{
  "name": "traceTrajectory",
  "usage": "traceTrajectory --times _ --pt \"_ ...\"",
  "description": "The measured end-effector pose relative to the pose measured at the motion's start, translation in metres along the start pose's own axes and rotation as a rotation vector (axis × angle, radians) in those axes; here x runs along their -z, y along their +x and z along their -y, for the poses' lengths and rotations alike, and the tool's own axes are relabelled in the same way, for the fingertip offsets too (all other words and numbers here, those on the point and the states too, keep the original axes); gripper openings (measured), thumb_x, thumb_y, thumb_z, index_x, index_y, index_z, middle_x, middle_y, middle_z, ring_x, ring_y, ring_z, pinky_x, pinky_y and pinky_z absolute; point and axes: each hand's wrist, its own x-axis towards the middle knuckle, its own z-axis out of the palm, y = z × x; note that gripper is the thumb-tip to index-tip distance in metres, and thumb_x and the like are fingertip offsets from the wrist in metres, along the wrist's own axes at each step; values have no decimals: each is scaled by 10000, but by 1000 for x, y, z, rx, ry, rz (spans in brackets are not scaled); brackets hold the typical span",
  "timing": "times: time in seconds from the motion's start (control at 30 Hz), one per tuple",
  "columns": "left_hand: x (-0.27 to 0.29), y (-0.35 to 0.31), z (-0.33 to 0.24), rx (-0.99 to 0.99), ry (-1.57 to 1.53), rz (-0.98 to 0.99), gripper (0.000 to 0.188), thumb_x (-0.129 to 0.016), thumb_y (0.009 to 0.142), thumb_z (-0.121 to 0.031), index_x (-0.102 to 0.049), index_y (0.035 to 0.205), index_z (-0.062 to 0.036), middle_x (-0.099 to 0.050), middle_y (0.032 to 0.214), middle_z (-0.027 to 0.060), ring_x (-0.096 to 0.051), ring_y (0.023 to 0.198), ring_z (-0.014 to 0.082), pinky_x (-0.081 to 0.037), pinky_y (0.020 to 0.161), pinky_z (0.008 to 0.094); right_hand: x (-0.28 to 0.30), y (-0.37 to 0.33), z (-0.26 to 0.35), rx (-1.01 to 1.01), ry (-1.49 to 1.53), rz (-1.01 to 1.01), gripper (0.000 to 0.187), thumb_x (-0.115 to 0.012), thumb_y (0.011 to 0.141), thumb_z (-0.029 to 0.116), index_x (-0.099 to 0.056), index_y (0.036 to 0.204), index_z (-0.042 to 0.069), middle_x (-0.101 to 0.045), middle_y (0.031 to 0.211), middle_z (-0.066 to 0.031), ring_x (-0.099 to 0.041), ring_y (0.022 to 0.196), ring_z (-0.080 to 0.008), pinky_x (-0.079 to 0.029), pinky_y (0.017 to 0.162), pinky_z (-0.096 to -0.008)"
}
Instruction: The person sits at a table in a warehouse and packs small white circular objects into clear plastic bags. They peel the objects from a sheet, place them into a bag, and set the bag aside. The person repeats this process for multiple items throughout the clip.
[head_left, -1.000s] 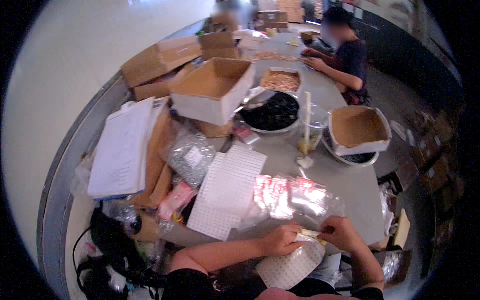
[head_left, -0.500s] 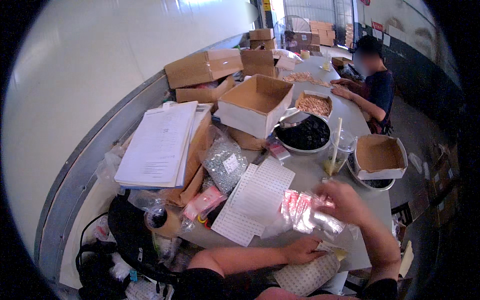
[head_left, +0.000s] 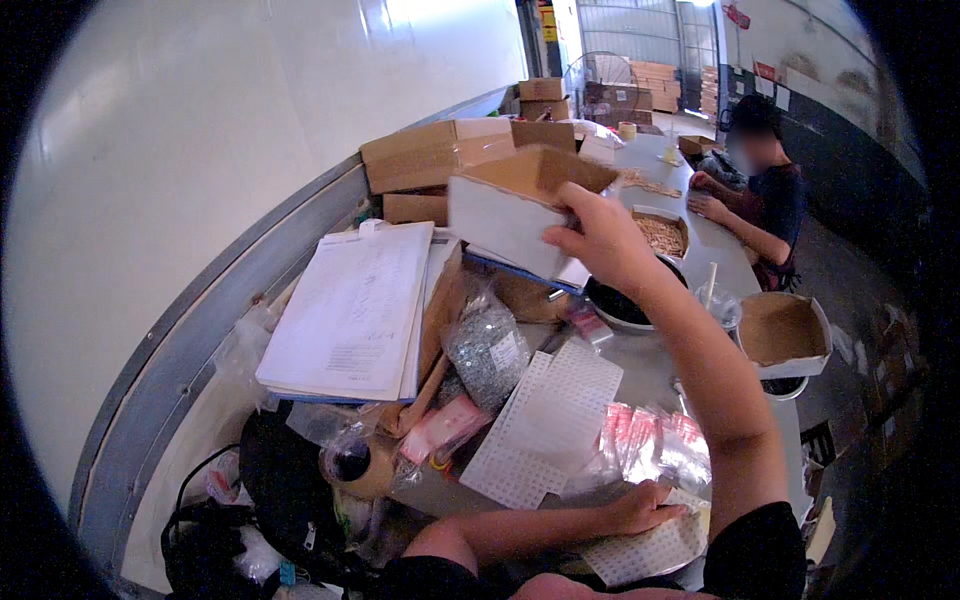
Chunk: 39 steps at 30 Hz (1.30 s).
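My right hand (head_left: 605, 238) reaches far forward and grips the near right rim of a white cardboard box (head_left: 500, 215) with a brown inside. The box is held tilted above the stacked cartons and a blue-edged clipboard. Near the table's front edge, my left hand (head_left: 645, 508) is closed on a curled sheet of small printed labels (head_left: 645, 550). Just beyond it lies a row of small clear plastic bags (head_left: 650, 445) with red marks. Flat label sheets (head_left: 545, 420) lie to the left of those bags.
Left stand papers (head_left: 345, 310) on a carton, a bag of metal parts (head_left: 487, 345) and a tape roll (head_left: 365, 470). A bowl of black pieces (head_left: 625, 305), a box of small tan parts (head_left: 660, 235) and an open box (head_left: 785, 335) stand right. A co-worker (head_left: 770, 200) sits beyond.
My right hand has left the small bags, reached forward and taken hold of the white cardboard box, which is now tilted. My left hand stays on the label sheet. The view has shifted slightly.
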Motion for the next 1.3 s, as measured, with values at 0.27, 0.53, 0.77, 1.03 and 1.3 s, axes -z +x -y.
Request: traceTrajectory --times 0.27,0.53,0.77,1.03,1.3 --pt "4 1 9 7 80 47 243 -627 873 -188 -595 887 53 -600 649 215 -561 588 154 -439 558 397 -72 42 62 359 215 3 280 -646 836 138 -537 1069 27 -577 1014 -179 -610 921 -364 -504 811 -414" --pt "-1 -12 50 -40 -18 51 223 -619 882 -180 -621 898 42 -630 693 209 -601 633 157 -462 589 374 -93 -15 86 381 327 193 486 -644 813 67 -453 1260 71 -420 1281 -193 -553 1091 -380 -478 920 -429" --pt "12 2 -19 251 84 163 336 -620 902 -317 -643 903 18 -656 685 142 -612 635 169 -480 601 367 48 -46 91 344 727 213 338 -675 840 124 -539 1130 14 -538 1102 -139 -568 947 -253 -476 808 -331" --pt "15 21 -38 302 -37 232 307 -595 924 -276 -657 995 16 -671 766 126 -593 676 131 -481 625 333 152 -100 131 435 1108 212 218 -746 803 175 -618 919 41 -602 911 -113 -606 803 -224 -480 708 -326" --pt "16 1 -26 315 -195 157 297 -560 958 -267 -669 1050 -6 -701 862 58 -603 747 96 -499 660 288 173 -194 117 384 1093 2 222 -787 779 221 -644 775 50 -631 789 -132 -634 682 -229 -489 614 -355"
